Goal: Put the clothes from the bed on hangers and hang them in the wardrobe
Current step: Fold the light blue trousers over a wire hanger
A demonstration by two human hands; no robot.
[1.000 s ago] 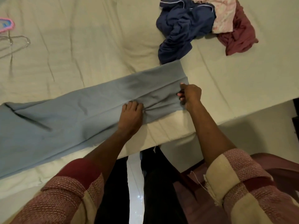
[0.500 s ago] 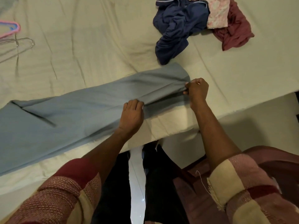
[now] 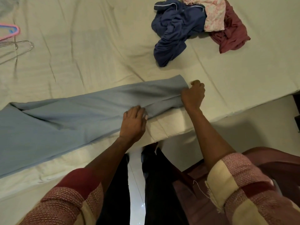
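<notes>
A long light-blue garment point(image 3: 68, 120) lies stretched across the near edge of the bed point(image 3: 97, 59). My right hand point(image 3: 193, 95) grips its right end, fingers curled round the bunched cloth. My left hand point(image 3: 134, 122) rests on the garment's lower edge near the middle, fingertips curled into the fabric. A navy garment point(image 3: 173, 30), a pink floral piece point(image 3: 212, 15) and a maroon garment point(image 3: 232, 34) sit heaped at the far right of the bed. A pink hanger point(image 3: 11, 30) and a wire hanger point(image 3: 19, 46) lie at the far left.
The bed's corner point(image 3: 178, 127) is just in front of my legs. A dark red chair point(image 3: 267, 161) stands at my right, beside the pale floor point(image 3: 235, 132). A dark piece of furniture point(image 3: 297, 108) shows at the right edge.
My right hand has lifted the garment's right end and pulled it up and rightward, bunching it. My left hand slid down to the garment's lower edge.
</notes>
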